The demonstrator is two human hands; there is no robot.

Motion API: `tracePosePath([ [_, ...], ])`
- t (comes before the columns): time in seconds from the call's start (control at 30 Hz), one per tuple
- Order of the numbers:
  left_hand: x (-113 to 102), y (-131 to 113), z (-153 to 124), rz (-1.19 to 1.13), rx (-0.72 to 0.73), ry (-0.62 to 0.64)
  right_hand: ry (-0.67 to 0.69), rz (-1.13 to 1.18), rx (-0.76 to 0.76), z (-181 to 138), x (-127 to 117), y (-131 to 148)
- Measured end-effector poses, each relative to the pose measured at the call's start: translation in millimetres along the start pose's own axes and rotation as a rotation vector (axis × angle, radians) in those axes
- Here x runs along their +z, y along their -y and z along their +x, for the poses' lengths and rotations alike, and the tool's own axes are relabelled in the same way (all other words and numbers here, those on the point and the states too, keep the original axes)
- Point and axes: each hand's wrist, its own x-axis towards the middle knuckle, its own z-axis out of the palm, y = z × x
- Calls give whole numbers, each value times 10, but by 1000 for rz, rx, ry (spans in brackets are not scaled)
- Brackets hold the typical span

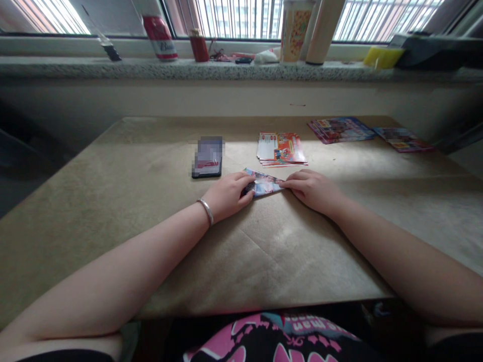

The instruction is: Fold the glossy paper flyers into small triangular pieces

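Note:
A sheet of printed colour paper (267, 184), folded into a narrow pointed shape, lies on the table in front of me. My left hand (231, 194) grips its wide left end, fingers on top and thumb at the near edge. At the pointed right end, the fingertips of my right hand (313, 190) are closed on the tip. Part of the paper is hidden under my left fingers. Just beyond the paper is a stack of red and white printed sheets (285, 148). Left of that, a phone (208, 157) with a blurred screen lies near my left hand.
More printed leaflets (341, 129) lie at the table's (132, 201) far right, with another pile (403, 139) beside them. On the stone windowsill (226, 70) stand a red can (160, 39), a red bottle (198, 46), a patterned cup (297, 32) and a yellow object (383, 58).

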Motion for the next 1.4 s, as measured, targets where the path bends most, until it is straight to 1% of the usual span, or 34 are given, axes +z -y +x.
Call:
tracePosePath([
  [0.07, -1, 0, -2, 13, -11, -7, -2, -1, -18, 7, 4, 11],
  [0.13, 2, 4, -2, 6, 17, -9, 7, -11, -35, 16, 8, 22],
  [0.33, 65, 36, -10, 21, 207, -14, 30, -22, -62, 42, 22, 25],
  [0.43, 98, 68, -13, 10, 253, 5, 35, -18, -79, 31, 20, 9],
  [0.53, 108, 87, -6, 7, 267, 20, 39, -7, -94, 12, 9, -3],
  [0.67, 95, 61, -5, 68, 269, 31, 48, 11, -105, 5, 4, -3],
  [0.87, 99, 16, -14, 101, 249, 11, 49, 44, -87, 10, 53, -24],
  [1.0, 93, 5, -16, 135, 250, 26, 35, 68, -88, 11, 80, -48],
  [1.4, 61, -2, -7, 176, 240, 31, 25, 54, -83, 16, 74, -31],
])
